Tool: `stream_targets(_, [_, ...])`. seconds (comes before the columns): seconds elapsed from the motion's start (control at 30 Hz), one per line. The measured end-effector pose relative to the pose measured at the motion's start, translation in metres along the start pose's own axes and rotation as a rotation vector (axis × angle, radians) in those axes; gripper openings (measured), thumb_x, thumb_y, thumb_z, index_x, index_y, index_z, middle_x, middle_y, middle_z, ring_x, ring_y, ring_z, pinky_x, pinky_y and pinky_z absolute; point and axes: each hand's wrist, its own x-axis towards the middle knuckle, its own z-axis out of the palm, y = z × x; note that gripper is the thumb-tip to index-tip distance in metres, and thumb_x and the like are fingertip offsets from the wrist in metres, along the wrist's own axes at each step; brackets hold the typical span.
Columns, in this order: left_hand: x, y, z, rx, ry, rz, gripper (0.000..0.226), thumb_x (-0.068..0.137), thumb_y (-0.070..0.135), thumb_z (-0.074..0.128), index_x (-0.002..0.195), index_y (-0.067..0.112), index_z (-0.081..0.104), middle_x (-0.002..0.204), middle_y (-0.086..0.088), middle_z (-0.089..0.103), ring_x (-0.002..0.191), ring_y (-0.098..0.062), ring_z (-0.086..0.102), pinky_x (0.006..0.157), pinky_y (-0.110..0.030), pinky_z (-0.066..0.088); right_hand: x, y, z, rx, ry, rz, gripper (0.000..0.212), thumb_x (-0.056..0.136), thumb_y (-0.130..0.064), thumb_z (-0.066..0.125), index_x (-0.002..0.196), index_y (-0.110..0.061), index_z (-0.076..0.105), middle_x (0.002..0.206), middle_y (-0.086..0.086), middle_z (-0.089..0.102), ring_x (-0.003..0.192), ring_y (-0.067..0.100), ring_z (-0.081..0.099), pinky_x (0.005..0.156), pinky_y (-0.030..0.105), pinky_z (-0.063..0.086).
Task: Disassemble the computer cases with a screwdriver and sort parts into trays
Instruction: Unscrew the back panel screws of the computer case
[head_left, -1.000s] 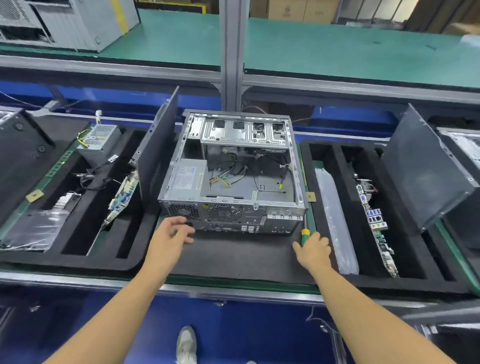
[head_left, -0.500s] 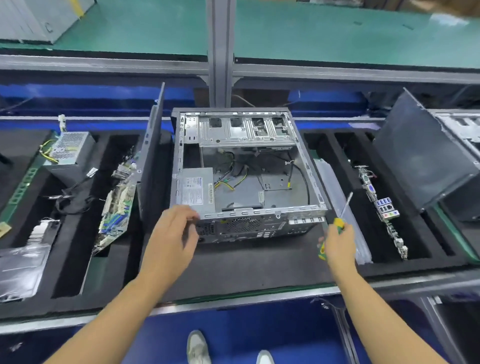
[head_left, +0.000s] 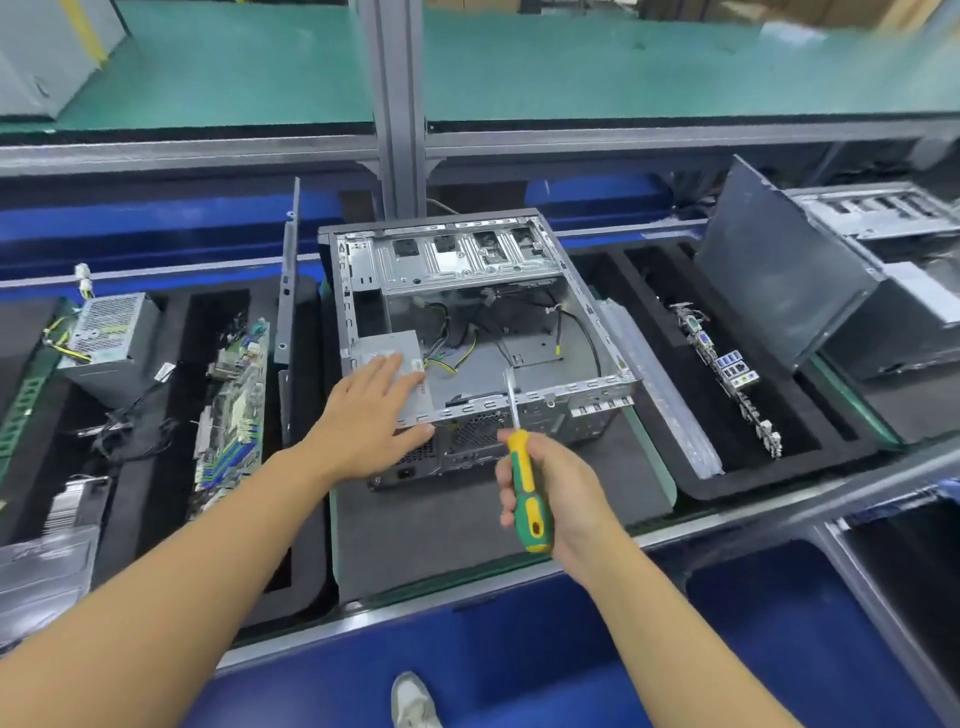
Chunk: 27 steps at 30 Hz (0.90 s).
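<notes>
The left hand (head_left: 371, 415) is laying straight, slightly spread fingers (head_left: 387, 371) flat on the power supply (head_left: 382, 347) in the case's (head_left: 452, 260) near left corner. The right hand (head_left: 563, 493) is curling its fingers (head_left: 506, 467) round the screwdriver (head_left: 524, 488), its shaft pointing far across the near rim. The case is sitting open on the mat (head_left: 441, 535), between the left tray (head_left: 135, 493) and right tray (head_left: 769, 478).

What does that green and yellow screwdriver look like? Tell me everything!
The screwdriver has a chunky green and yellow handle, plastic-looking, and a thin shiny metal shaft. The right hand grips the handle. It points forward, tip over the near rim of the computer case; whether it touches is unclear.
</notes>
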Motion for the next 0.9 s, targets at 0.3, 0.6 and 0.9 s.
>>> stream_targets(0.3, [-0.004, -0.004, 0.001, 0.111, -0.024, 0.102, 0.062, 0.095, 0.056, 0.051, 0.150, 0.054, 0.023, 0.167, 0.008, -0.008, 0.153, -0.027, -0.005, 0.120, -0.045, 0.003, -0.029, 0.050, 0.014, -0.557, -0.026, -0.015, 0.005, 0.102, -0.031, 0.047, 0.105, -0.032, 0.050, 0.083, -0.001, 0.055, 0.049, 0.018, 0.056, 0.044, 0.028, 0.046])
stream_targets(0.6, [-0.003, -0.005, 0.013, 0.051, 0.148, 0.106, 0.048, 0.088, 0.067, 0.053, 0.134, 0.057, 0.043, 0.163, 0.021, 0.017, 0.152, -0.029, 0.012, 0.115, -0.047, 0.012, -0.012, 0.074, 0.035, -0.812, 0.189, -0.188, 0.021, 0.103, -0.041, 0.039, 0.112, -0.041, 0.058, 0.081, -0.008, 0.064, 0.073, 0.013, 0.059, 0.073, 0.039, 0.052])
stream_targets(0.9, [-0.004, -0.006, 0.022, 0.063, 0.304, 0.140, 0.040, 0.087, 0.065, 0.056, 0.124, 0.050, 0.057, 0.157, 0.016, 0.034, 0.147, -0.034, 0.026, 0.111, -0.048, 0.019, -0.018, 0.088, 0.036, -0.847, 0.322, -0.211, 0.023, 0.104, -0.041, 0.040, 0.120, -0.043, 0.056, 0.090, -0.016, 0.063, 0.080, 0.012, 0.056, 0.073, 0.037, 0.049])
